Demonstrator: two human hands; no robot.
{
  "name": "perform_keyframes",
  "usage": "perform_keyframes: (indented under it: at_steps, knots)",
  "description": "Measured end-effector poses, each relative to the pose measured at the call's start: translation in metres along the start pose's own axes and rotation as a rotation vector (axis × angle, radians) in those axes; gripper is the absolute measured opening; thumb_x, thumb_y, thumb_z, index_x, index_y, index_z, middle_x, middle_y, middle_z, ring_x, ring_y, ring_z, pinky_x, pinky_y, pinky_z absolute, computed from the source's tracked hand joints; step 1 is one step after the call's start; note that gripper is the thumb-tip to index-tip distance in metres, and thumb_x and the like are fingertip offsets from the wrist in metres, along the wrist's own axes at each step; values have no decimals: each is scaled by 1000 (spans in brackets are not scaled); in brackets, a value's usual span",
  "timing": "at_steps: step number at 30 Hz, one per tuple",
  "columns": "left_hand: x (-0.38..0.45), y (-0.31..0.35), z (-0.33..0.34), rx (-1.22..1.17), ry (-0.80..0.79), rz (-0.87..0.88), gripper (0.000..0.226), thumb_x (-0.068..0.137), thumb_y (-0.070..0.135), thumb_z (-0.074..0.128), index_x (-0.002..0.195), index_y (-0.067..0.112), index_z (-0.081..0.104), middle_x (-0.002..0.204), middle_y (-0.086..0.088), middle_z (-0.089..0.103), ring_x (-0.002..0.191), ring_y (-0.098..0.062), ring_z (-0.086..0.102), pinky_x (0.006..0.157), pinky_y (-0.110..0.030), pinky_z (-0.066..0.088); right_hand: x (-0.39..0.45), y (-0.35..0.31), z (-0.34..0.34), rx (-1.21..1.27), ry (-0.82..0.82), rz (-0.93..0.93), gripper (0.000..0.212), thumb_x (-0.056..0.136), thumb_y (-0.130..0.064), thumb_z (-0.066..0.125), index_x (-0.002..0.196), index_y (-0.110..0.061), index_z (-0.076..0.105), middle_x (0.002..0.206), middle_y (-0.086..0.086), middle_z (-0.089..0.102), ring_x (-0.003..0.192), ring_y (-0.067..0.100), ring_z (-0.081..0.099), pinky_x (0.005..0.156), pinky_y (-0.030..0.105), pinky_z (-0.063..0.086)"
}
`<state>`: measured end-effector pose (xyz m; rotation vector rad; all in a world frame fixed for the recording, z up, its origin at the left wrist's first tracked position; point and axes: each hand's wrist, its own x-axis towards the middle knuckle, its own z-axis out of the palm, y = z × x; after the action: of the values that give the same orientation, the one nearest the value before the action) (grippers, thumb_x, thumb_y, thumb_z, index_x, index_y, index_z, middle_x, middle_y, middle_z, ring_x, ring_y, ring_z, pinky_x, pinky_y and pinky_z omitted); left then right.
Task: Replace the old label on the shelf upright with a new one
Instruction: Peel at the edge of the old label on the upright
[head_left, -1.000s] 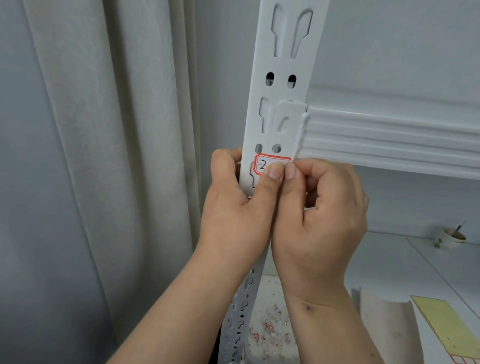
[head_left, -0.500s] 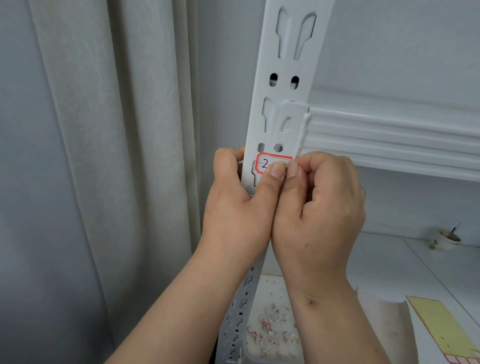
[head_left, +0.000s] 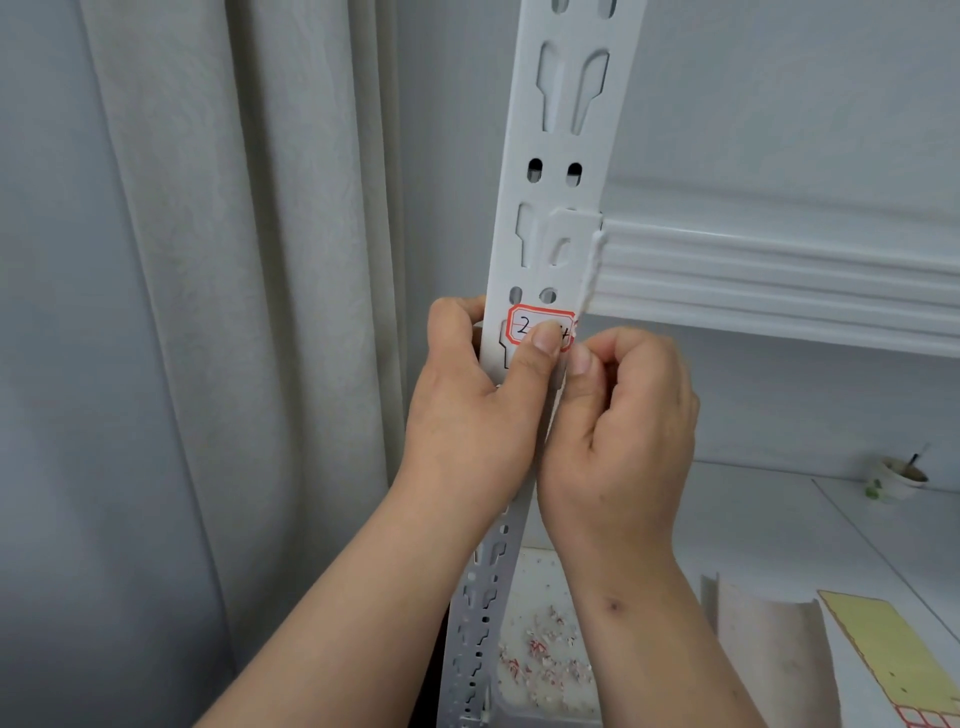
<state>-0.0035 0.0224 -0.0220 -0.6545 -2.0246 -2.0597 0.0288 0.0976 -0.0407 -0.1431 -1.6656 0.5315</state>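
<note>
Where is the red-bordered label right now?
Head view, centre: the label sits on the shelf upright, just under two small holes, partly beneath the left hand thumb.

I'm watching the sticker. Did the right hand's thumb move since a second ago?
Yes. The right hand slid its thumb down off the label on the shelf upright, while the left hand thumb moved up over it.

Both hands on label (red-bordered)

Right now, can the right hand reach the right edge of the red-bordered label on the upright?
Probably yes. The right hand is curled beside the label, its thumb near the right edge. The left hand grips the upright, and its thumb covers only the label's middle.
</note>
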Motion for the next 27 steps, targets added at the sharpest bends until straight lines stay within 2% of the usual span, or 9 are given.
perform_keyframes:
  at_steps: [4,8,11,16,21,25,27]
  knots:
    - [-1,0,0,3,6,-1,22,89,45,64,100,34,48,80,18,68,71,8,65,62,-13,50,5,-3,-1,37,24,12,9,90,-18,56,96,-11,57,88,-11,49,81,9,49,76,44,46]
    - [-2,0,0,27,8,10,19,90,45,62,99,35,48,82,18,68,73,8,64,59,-10,48,12,-4,0,-14,46,-34,3,88,-12,60,86,-9,60,84,-14,47,76,12,50,74,38,42]
    - [-3,0,0,49,15,19,18,89,46,61,93,36,47,78,20,67,71,9,63,57,-9,45,12,-4,2,-67,65,-52,6,88,-12,58,83,-10,59,83,-13,46,74,14,48,73,35,38]
    - [-2,0,0,55,21,13,17,88,47,61,91,38,47,75,24,66,69,10,61,57,-8,44,13,-6,3,-145,64,-88,8,89,-11,54,82,-11,57,81,-1,59,73,15,47,73,32,33]
    - [-3,1,-1,69,24,19,17,89,46,61,91,38,47,76,23,66,70,10,62,57,-8,45,11,-4,2,-134,46,-86,8,89,-12,52,83,-11,57,81,-3,57,75,16,47,74,33,33]
    - [-3,-2,-4,85,13,34,18,92,42,61,106,38,51,87,23,68,78,7,64,64,-14,47,0,-2,-3,-14,35,-37,8,91,-19,50,88,-14,55,84,-13,46,77,12,46,76,37,40]
    - [-7,-6,-4,87,10,60,29,94,34,61,120,41,50,98,25,68,86,11,64,69,-10,48,0,-3,-3,28,41,-4,5,91,-22,52,96,-20,51,87,-14,46,79,9,48,76,41,45]
